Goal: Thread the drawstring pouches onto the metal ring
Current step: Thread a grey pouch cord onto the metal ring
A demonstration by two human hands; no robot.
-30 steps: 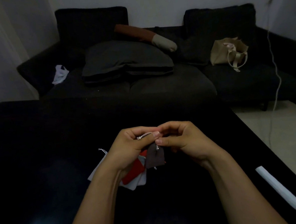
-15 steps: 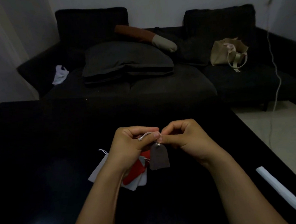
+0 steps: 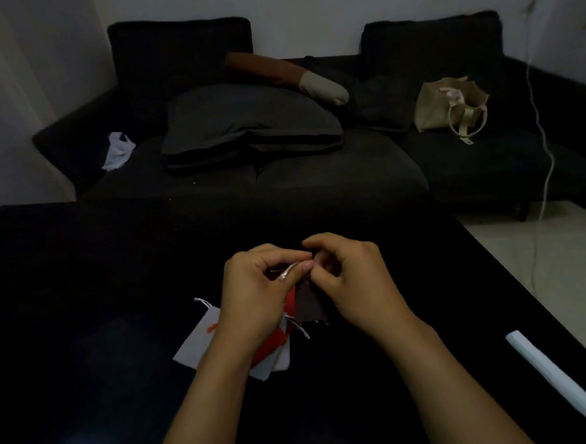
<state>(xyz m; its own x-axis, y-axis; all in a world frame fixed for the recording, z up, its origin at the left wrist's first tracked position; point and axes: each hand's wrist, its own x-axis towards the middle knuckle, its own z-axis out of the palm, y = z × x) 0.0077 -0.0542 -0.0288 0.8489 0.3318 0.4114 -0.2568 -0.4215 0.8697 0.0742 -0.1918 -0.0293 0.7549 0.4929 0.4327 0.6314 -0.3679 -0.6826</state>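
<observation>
Surface [image 3: 101, 302]: black and glossy, carrying the spare pouches just under the left forearm; slick enough, at a guess, for thin cloth to slide when pulled
White pouches [image 3: 199, 337]: flat on the surface, partly hidden by the left wrist, cord ends sticking out at the top corner; light and limp by the look, best lifted by the cord
Red pouch [image 3: 275, 343]: lying over the white ones, mostly covered by the arm; same soft, floppy kind
Brown pouch [image 3: 308, 306]: hanging between the two hands, clear of the surface, slack; likely weightless in handling, to be taken at the drawstring loop, not the body
Left hand [image 3: 258, 289]: curled, thumb and forefinger pinching the ring
Right hand [image 3: 353, 283]: curled, fingertips pinching at the brown pouch's top by the ring; exact hold on the cord too dark to tell
Metal ring [image 3: 288, 272]: thin, stiff, shiny, probably slippery; only a short arc visible
</observation>
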